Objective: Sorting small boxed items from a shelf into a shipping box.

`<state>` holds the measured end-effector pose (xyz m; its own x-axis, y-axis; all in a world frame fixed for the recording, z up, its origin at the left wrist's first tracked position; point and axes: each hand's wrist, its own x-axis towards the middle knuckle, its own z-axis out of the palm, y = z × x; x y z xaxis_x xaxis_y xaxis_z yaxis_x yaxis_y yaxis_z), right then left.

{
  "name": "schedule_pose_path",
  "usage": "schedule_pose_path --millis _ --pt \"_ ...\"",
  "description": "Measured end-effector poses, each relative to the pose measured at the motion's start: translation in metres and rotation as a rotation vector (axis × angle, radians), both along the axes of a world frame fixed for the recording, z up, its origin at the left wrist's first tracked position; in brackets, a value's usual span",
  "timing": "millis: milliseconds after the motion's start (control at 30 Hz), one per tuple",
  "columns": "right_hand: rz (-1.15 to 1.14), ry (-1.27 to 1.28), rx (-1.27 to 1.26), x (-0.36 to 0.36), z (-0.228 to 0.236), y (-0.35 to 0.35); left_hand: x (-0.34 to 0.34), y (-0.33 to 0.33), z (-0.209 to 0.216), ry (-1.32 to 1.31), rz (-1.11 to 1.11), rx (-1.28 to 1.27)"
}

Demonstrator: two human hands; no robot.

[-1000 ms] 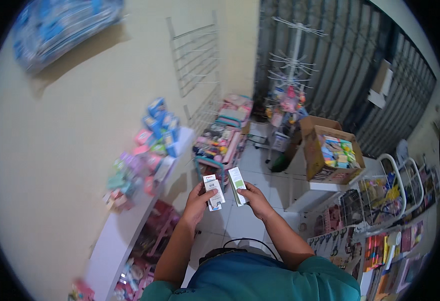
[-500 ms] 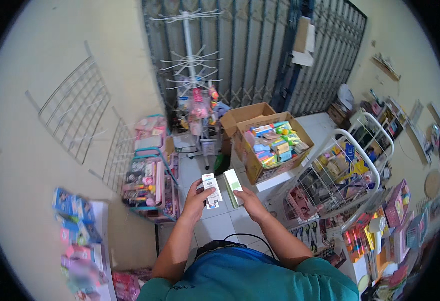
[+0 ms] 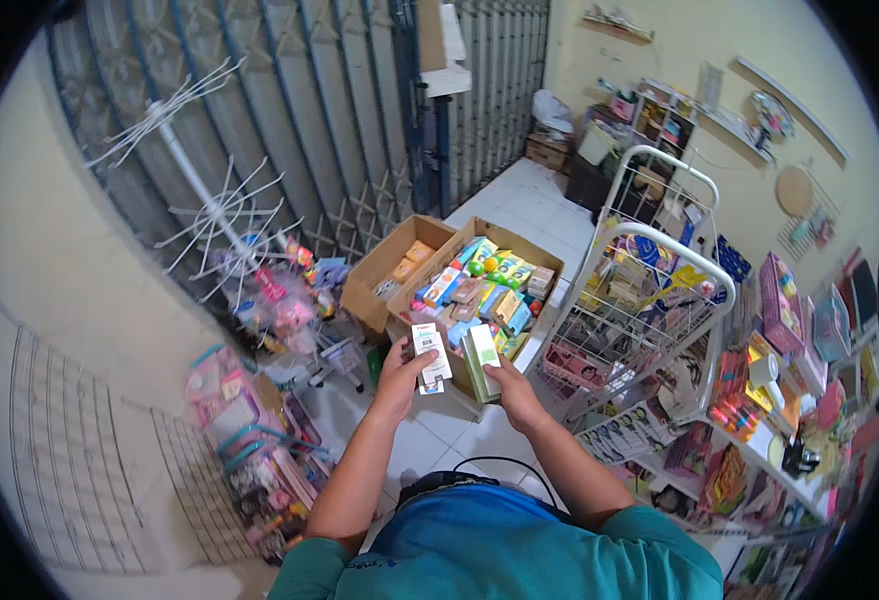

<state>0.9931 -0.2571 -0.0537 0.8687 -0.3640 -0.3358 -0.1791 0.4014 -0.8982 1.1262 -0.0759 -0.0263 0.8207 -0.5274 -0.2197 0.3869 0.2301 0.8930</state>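
My left hand (image 3: 399, 374) grips a small white box (image 3: 429, 352) with dark print and a barcode, thumb across its face. In my right hand (image 3: 515, 392) is a pale green and white box (image 3: 479, 356), held upright and a little tilted. The two boxes are side by side with a narrow gap between them. Just beyond them stands an open cardboard carton (image 3: 542, 345) filled with many small colourful packages (image 3: 499, 268). Behind its left side is another open carton (image 3: 367, 292) with orange packs (image 3: 411, 262) inside.
A white wire rack (image 3: 704, 290) full of goods stands right of the cartons. To the left are a white hook stand (image 3: 194, 180) and baskets of goods (image 3: 269, 480). A folding metal gate (image 3: 299, 110) closes the back. Crowded shelves (image 3: 759, 440) line the right.
My view has turned to the right, and the cartons now appear nearer, directly past my hands. Both hands still hold the same boxes.
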Motion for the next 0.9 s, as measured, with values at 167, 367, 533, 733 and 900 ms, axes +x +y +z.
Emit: schedule_pose_path --millis 167,367,533,733,900 --pt "-0.156 -0.036 0.029 0.034 -0.011 -0.005 0.074 -0.029 -0.012 -0.039 -0.153 0.008" --pt "-0.274 -0.012 -0.083 0.067 -0.035 -0.024 0.135 -0.079 -0.012 -0.038 -0.279 0.086" --pt "-0.334 0.004 0.000 0.089 -0.025 -0.043 0.189 -0.135 -0.042 -0.115 -0.366 0.101" --pt "-0.428 0.028 -0.050 0.120 -0.025 -0.054 0.278 -0.217 -0.084 -0.679 -0.294 0.287" --pt "-0.551 0.072 -0.122 0.141 -0.036 -0.068 0.297 -0.281 -0.062 -1.075 -0.484 0.851"
